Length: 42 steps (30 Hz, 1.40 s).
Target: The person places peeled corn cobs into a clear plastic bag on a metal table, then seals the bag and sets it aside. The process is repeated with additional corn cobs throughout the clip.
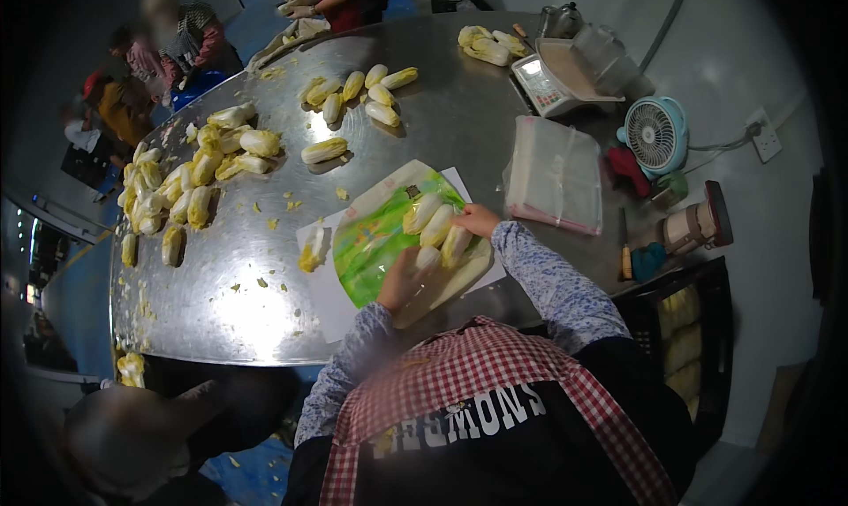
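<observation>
Several small napa cabbages (437,225) lie side by side at the right part of a green-and-cream printed plastic bag (371,251); I cannot tell whether they are inside it or on top. My right hand (478,219) has its fingers closed at the upper end of the rightmost cabbage (456,246). From below, my left hand (401,280) reaches against the lowest cabbage (428,257); its fingers are partly hidden and its grip is unclear. Under the bag is a white sheet (324,307), with a single cabbage (314,249) on its left side.
The metal table (411,128) bears a cabbage pile (199,168) and leaf scraps. To the right are clear plastic bags (553,174), a scale (543,85), a fan (656,135) and a knife (625,254). A crate (719,347) stands below. A person (132,440) is close at lower left.
</observation>
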Each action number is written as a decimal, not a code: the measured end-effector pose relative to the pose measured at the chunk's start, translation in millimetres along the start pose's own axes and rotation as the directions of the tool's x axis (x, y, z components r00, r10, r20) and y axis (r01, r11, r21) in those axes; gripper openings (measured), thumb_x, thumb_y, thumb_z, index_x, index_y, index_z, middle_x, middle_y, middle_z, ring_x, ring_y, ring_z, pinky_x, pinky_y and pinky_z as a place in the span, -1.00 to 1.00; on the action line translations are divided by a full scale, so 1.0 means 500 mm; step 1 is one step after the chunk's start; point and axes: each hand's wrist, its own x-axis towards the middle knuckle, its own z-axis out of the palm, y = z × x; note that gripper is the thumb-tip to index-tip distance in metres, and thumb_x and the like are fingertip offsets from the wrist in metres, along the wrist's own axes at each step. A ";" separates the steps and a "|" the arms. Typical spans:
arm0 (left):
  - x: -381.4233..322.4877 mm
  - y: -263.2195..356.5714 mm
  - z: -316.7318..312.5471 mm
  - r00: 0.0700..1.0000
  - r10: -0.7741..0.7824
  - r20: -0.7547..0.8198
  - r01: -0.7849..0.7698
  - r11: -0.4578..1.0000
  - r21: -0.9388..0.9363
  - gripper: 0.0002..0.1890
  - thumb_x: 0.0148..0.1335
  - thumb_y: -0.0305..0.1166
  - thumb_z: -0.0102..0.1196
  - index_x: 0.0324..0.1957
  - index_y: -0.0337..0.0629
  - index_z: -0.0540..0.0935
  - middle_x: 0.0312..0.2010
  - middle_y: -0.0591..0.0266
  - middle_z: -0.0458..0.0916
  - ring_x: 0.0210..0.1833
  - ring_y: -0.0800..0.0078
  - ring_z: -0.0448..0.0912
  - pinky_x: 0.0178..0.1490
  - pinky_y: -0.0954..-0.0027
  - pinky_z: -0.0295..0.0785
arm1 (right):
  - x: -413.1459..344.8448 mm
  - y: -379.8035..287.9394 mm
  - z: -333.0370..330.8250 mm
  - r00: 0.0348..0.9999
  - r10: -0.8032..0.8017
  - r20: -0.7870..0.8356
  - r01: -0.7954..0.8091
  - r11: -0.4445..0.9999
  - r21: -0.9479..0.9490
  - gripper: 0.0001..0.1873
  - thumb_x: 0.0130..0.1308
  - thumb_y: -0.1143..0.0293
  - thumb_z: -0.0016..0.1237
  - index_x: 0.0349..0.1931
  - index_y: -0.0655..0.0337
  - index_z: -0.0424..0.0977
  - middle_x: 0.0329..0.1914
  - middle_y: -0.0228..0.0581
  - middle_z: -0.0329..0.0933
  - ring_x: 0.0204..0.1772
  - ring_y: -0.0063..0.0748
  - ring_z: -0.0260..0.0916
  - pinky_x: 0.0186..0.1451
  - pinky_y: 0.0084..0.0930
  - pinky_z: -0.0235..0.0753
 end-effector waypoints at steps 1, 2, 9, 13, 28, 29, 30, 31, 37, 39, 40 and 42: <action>0.001 0.015 0.003 0.997 -0.041 0.061 0.044 0.997 -0.062 -0.45 0.13 -0.32 0.20 0.15 -0.22 0.34 -0.02 -0.11 0.46 0.05 0.08 0.47 0.12 0.24 0.37 | 0.006 0.010 0.001 1.000 0.011 -0.004 -0.011 0.999 0.045 -0.58 -0.04 0.06 0.15 -0.44 0.30 0.48 -0.46 -0.21 0.52 -0.38 -0.43 0.42 -0.29 -0.43 0.43; 0.006 0.011 0.009 0.999 -0.011 0.045 0.015 0.996 -0.089 -0.44 0.12 -0.31 0.20 0.15 -0.22 0.34 -0.02 -0.11 0.45 0.05 0.06 0.46 0.13 0.23 0.36 | 0.010 0.019 0.000 1.000 0.022 -0.009 -0.021 0.996 0.090 -0.56 -0.07 0.05 0.15 -0.43 0.30 0.47 -0.46 -0.18 0.52 -0.37 -0.41 0.43 -0.28 -0.41 0.43; 0.039 -0.045 0.033 0.968 0.248 -0.036 -0.229 0.933 0.277 -0.45 0.08 -0.35 0.25 0.12 -0.19 0.36 -0.01 -0.08 0.43 0.02 0.01 0.46 0.03 0.23 0.41 | 0.008 0.017 -0.006 1.000 0.021 -0.014 -0.019 0.991 0.134 -0.69 -0.05 0.20 0.17 -0.49 0.28 0.45 -0.52 -0.20 0.50 -0.42 -0.42 0.42 -0.32 -0.42 0.42; 0.048 -0.026 0.048 0.955 0.282 -0.092 -0.243 0.922 0.301 -0.45 0.06 -0.35 0.26 0.10 -0.18 0.39 -0.04 -0.09 0.37 -0.01 0.01 0.45 0.02 0.22 0.39 | 0.006 0.024 -0.007 0.998 -0.041 -0.041 0.044 0.995 0.085 -0.73 0.04 0.25 0.17 -0.53 0.23 0.41 -0.57 -0.33 0.42 -0.48 -0.53 0.32 -0.41 -0.50 0.34; 0.041 0.024 0.055 0.972 0.219 -0.083 -0.193 0.949 0.247 -0.49 0.13 -0.34 0.19 0.13 -0.18 0.40 -0.11 -0.09 0.47 -0.10 0.03 0.50 -0.08 0.20 0.42 | -0.006 0.032 -0.014 0.992 -0.102 0.072 0.088 0.980 0.180 -0.78 0.09 0.38 0.09 -0.48 0.22 0.31 -0.50 -0.34 0.39 -0.38 -0.52 0.32 -0.32 -0.52 0.36; 0.046 0.035 0.057 0.979 0.192 -0.069 -0.167 0.949 0.267 -0.51 0.15 -0.35 0.16 0.13 -0.20 0.40 -0.14 -0.08 0.47 -0.13 0.03 0.51 -0.11 0.20 0.42 | -0.003 0.038 -0.008 0.994 -0.104 0.039 0.097 0.982 0.162 -0.79 0.09 0.39 0.09 -0.49 0.22 0.30 -0.50 -0.34 0.39 -0.39 -0.51 0.33 -0.32 -0.52 0.36; 0.048 0.041 0.056 0.977 0.201 -0.068 -0.173 0.941 0.291 -0.50 0.17 -0.27 0.14 0.14 -0.21 0.39 -0.10 -0.09 0.47 -0.14 0.02 0.52 -0.10 0.21 0.42 | 0.002 0.044 -0.005 0.991 -0.131 0.019 0.126 0.978 0.168 -0.77 0.13 0.39 0.07 -0.47 0.21 0.27 -0.51 -0.38 0.38 -0.41 -0.50 0.32 -0.34 -0.52 0.36; 0.049 0.036 0.060 0.976 0.198 -0.088 -0.167 0.946 0.277 -0.51 0.16 -0.27 0.15 0.12 -0.20 0.40 -0.10 -0.10 0.47 -0.13 0.02 0.52 -0.09 0.20 0.42 | 0.005 0.053 -0.006 0.991 -0.125 0.051 0.112 0.973 0.202 -0.78 0.14 0.39 0.06 -0.38 0.22 0.28 -0.47 -0.36 0.39 -0.38 -0.50 0.33 -0.31 -0.52 0.37; 0.052 0.035 0.054 0.999 -0.038 0.038 0.038 0.999 -0.021 -0.53 0.13 -0.30 0.19 0.08 -0.19 0.43 -0.09 -0.12 0.46 -0.08 0.00 0.51 -0.06 0.18 0.42 | -0.039 0.025 -0.015 0.981 -0.120 0.149 0.040 0.890 0.453 -0.43 0.30 0.38 -0.07 0.26 0.25 0.03 -0.07 -0.14 0.44 -0.04 -0.48 0.40 0.00 -0.51 0.40; 0.061 0.001 0.066 0.977 0.204 -0.064 -0.193 0.970 0.147 -0.54 0.11 -0.33 0.20 0.07 -0.18 0.43 -0.08 -0.11 0.44 -0.11 -0.01 0.50 -0.06 0.17 0.42 | -0.043 0.012 -0.005 0.973 -0.118 0.197 0.016 0.892 0.452 -0.30 0.32 0.36 -0.11 0.36 0.25 -0.16 0.06 -0.08 0.40 0.07 -0.43 0.36 0.12 -0.50 0.35; 0.072 -0.009 0.071 0.941 0.325 -0.088 -0.274 0.890 0.365 -0.53 0.06 -0.36 0.22 0.06 -0.16 0.44 -0.14 -0.10 0.44 -0.16 -0.03 0.46 -0.07 0.17 0.40 | -0.033 0.030 0.009 0.971 -0.136 0.195 0.047 0.914 0.403 -0.35 0.37 0.30 -0.21 0.36 0.28 -0.14 0.18 0.07 0.30 0.21 -0.23 0.30 0.25 -0.42 0.26; 0.078 -0.016 0.086 0.915 0.391 -0.100 -0.311 0.841 0.443 -0.51 0.04 -0.37 0.22 0.06 -0.15 0.43 -0.18 -0.09 0.43 -0.17 -0.03 0.44 -0.08 0.17 0.39 | -0.029 0.037 0.012 0.964 -0.240 0.110 0.228 0.967 0.109 -0.37 0.38 0.25 -0.25 0.35 0.28 -0.11 0.24 0.14 0.22 0.29 -0.10 0.21 0.31 -0.37 0.18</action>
